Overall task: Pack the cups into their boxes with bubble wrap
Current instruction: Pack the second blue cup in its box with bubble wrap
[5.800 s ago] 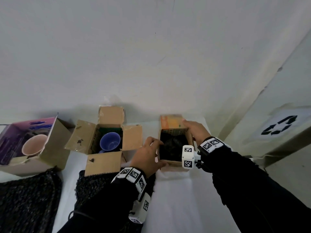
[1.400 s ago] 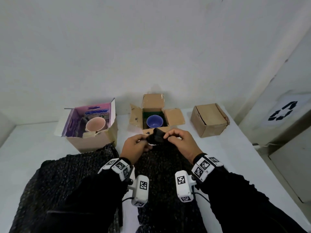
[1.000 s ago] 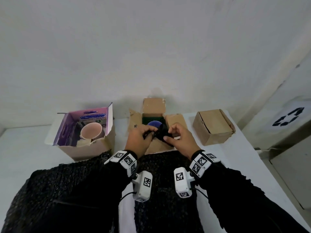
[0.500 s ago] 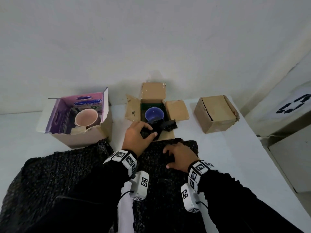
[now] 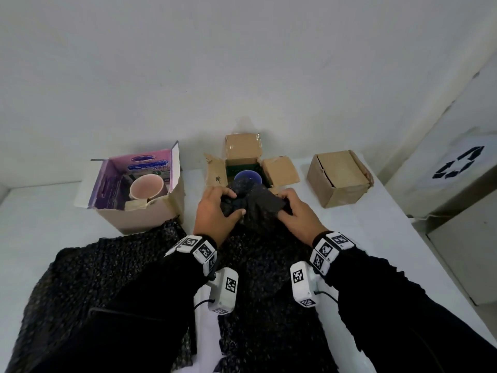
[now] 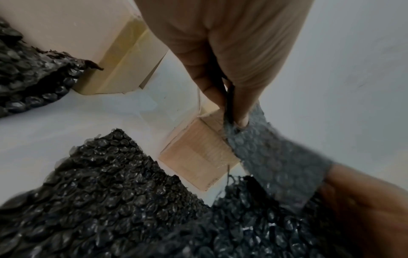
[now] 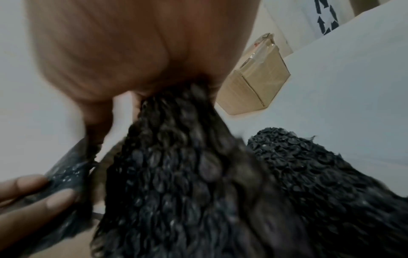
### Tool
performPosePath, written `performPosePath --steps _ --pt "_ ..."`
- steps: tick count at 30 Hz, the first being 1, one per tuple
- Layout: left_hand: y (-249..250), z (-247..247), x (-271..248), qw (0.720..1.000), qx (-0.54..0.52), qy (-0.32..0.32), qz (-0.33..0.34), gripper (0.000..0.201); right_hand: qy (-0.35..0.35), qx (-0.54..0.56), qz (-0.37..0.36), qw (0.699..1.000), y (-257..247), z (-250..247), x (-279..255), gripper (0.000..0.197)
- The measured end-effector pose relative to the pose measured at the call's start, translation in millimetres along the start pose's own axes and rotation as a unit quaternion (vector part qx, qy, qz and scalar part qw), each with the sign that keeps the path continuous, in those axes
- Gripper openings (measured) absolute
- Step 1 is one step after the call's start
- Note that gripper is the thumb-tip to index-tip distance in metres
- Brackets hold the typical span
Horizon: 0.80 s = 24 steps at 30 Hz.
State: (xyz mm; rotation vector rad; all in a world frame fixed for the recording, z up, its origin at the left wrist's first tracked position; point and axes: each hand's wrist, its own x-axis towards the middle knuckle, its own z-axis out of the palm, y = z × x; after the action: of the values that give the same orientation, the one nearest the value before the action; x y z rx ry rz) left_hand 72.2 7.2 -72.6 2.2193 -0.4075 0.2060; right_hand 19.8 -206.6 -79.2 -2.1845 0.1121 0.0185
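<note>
White tabletop, black bubble wrap sheets spread near edge. Three boxes along the wall: right box closed, looks done; middle box open, blue cup inside, not padded yet; pink box open, pink cup unwrapped. Left hand and right hand both have fingers curled on a bunched wrap piece at the middle box. Roughly a third done.

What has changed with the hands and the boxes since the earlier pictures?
The box on the right was shut and let go. Both hands went to the middle box: left hand and right hand now grip black bubble wrap before the blue cup. The pink cup stays in its box, unwrapped.
</note>
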Motion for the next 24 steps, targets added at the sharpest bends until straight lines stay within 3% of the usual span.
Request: performPosePath --steps 2,4,7,9,12,18,19,22,24 --pt "0.1 -1.5 1.4 1.0 -0.004 0.006 0.017 0.038 -0.002 0.015 -0.02 1.0 -4.8 -7.2 0.4 0.075" --pt "1.5 -3.4 2.9 1.0 0.001 -0.007 0.029 0.043 -0.019 -0.055 -0.018 0.998 -7.3 -13.9 4.2 0.086" --pt "4.9 -7.6 6.6 0.999 -0.003 -0.025 0.034 0.043 -0.012 -0.134 -0.024 0.991 -8.8 -23.7 12.7 0.034" --pt "10.2 -11.8 10.7 0.999 -0.038 -0.03 0.02 0.038 -0.008 -0.112 -0.021 0.993 -12.3 -31.9 19.5 0.016" --pt "17.7 -17.0 24.3 0.997 -0.067 -0.02 0.017 0.033 0.031 -0.048 0.015 0.998 -23.2 -50.1 34.6 0.009" --pt "24.4 -16.9 69.5 0.999 0.027 0.025 0.0 0.028 0.135 0.0 0.015 0.991 -47.7 -72.2 72.3 0.013" --pt "25.3 -15.7 76.6 0.999 0.04 0.026 -0.008 0.029 0.138 0.036 0.027 0.989 -52.3 -71.6 77.8 0.019" --pt "25.5 -10.6 95.0 0.996 0.085 0.018 -0.026 0.035 0.091 0.185 0.051 0.977 -63.3 -69.1 93.2 0.064" --pt "20.3 -5.4 105.5 0.992 0.124 0.0 -0.037 0.04 0.058 0.19 0.061 0.978 -65.2 -64.6 107.9 0.081"
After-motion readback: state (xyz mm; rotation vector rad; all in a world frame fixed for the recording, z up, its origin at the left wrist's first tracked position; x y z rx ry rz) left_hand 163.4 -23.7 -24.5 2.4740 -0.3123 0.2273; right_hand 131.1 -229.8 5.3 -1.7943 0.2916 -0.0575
